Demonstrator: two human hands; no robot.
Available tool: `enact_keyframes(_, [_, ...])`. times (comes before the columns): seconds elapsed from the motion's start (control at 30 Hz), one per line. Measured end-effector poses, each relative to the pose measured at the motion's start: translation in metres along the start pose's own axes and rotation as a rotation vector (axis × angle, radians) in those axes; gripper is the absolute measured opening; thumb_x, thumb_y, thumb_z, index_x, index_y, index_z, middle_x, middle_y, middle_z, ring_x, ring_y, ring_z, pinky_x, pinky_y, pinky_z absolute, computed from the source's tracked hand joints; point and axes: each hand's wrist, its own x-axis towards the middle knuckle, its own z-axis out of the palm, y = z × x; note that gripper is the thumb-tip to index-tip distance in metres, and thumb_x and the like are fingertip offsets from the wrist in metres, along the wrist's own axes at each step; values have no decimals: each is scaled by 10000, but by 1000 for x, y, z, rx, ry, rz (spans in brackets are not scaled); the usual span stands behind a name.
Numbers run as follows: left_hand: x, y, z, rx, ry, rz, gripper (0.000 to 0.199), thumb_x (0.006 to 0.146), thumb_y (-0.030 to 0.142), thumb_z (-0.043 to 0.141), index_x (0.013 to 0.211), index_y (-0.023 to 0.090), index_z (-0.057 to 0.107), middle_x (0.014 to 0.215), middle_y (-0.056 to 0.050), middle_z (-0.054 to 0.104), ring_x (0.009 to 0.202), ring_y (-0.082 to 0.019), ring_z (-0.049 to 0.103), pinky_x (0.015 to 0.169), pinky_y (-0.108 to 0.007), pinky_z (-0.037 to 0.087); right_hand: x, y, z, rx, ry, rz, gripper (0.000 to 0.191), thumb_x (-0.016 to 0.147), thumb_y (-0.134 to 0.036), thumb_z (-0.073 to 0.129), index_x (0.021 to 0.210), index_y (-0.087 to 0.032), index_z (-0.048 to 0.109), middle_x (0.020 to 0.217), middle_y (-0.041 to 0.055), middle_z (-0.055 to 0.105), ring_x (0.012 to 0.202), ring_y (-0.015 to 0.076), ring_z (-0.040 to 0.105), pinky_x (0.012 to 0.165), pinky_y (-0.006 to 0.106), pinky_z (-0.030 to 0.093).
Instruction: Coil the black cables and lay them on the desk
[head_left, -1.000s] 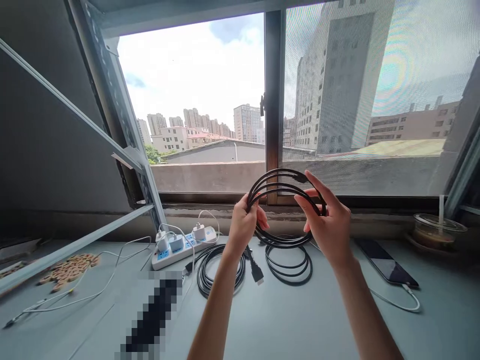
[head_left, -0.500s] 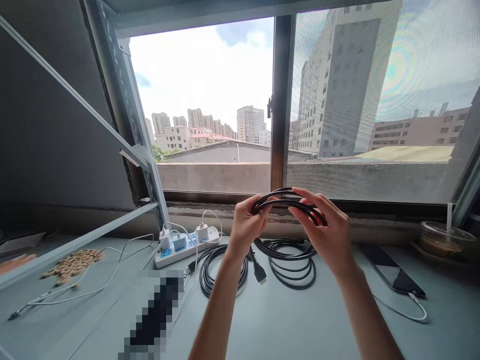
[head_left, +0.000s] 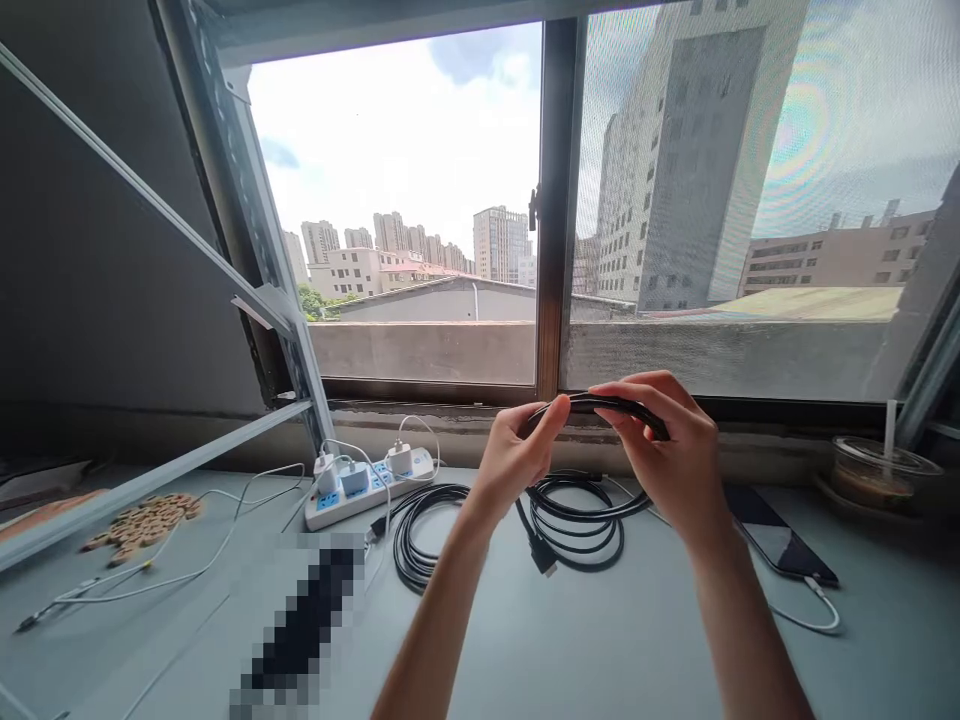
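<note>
Between them, my two hands hold a coiled black cable [head_left: 609, 402] up in front of the window sill. My left hand [head_left: 519, 452] is closed on the left side of the coil, its thumb along the top. My right hand [head_left: 667, 440] pinches the right side, fingers over the strands. The lower part of the loop hangs beneath the hands, and a black plug [head_left: 541, 554] dangles from it on the left. On the table behind lies another black cable coil [head_left: 592, 558]. To the left sits a further black cable coil [head_left: 409, 545], partly hidden by my left forearm.
A white power strip [head_left: 375, 488] with chargers stands at the back left. White cords [head_left: 225, 545] and a pile of small tan pieces [head_left: 142, 525] lie further left. On the right are a phone [head_left: 784, 540] on a white cable and a lidded plastic cup [head_left: 877, 475] with a straw.
The strands of the held coil, spread apart before, are now pressed together into a tighter bundle. My hands have shifted slightly right, and the dangling plug has swung to the right.
</note>
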Motion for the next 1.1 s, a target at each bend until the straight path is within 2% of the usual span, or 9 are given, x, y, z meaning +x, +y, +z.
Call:
enact_keyframes(0.07, [1,-2,1,23,28,14,620,820,616,544,469,175,284,374,63,245,321,-24,213,323,-191,126,1,-3,-2,33,-30,15,108,851,-228,611,909,-246,700,876,7,580,673,87,541,469,187,399])
enact_keyframes(0.17, [2,-2,1,-19,112,56,651,781,588,620,442,169,254,376,70,210,330,-15,179,336,-198,86,1,-9,-4,101,-54,52,96,829,-263,639,904,-251,697,935,11,579,693,89,558,473,187,423])
enact_keyframes(0.33, [5,4,-5,-147,208,154,700,737,596,663,411,168,216,345,70,195,310,-13,150,329,-213,60,1,-5,-2,-43,42,145,333,762,-323,699,1085,-258,651,1130,38,580,637,81,561,529,220,502])
enact_keyframes(0.5, [3,9,-9,-150,246,288,707,748,601,654,389,166,228,323,64,203,298,-19,162,326,-222,75,-1,-2,-1,-58,68,209,385,770,-324,684,1146,-259,635,1018,26,660,725,127,616,525,214,518])
enact_keyframes(0.7, [-2,17,-6,-149,410,346,686,740,618,652,376,175,275,323,59,218,306,-33,178,336,-249,74,-2,-23,1,-77,255,140,319,753,-345,720,1049,-230,686,936,31,673,769,142,632,581,248,549])
enact_keyframes(0.87, [-8,22,1,-142,474,345,695,734,643,638,382,182,255,332,59,210,316,-38,163,342,-262,78,-4,-28,4,-91,311,114,183,799,-320,679,946,-217,717,838,29,688,724,145,622,607,289,545])
enact_keyframes(0.97, [-10,22,2,-158,442,340,692,742,642,631,385,183,256,332,60,204,317,-39,160,342,-258,87,-5,-27,1,-19,283,202,170,777,-360,694,866,-219,731,752,12,670,681,131,602,589,261,521])
enact_keyframes(1.1, [-7,18,-7,-177,368,370,668,759,622,631,390,181,290,337,59,224,310,-38,186,335,-244,100,-5,-27,-6,85,125,393,267,730,-445,711,652,-191,694,609,5,635,589,120,580,531,222,471])
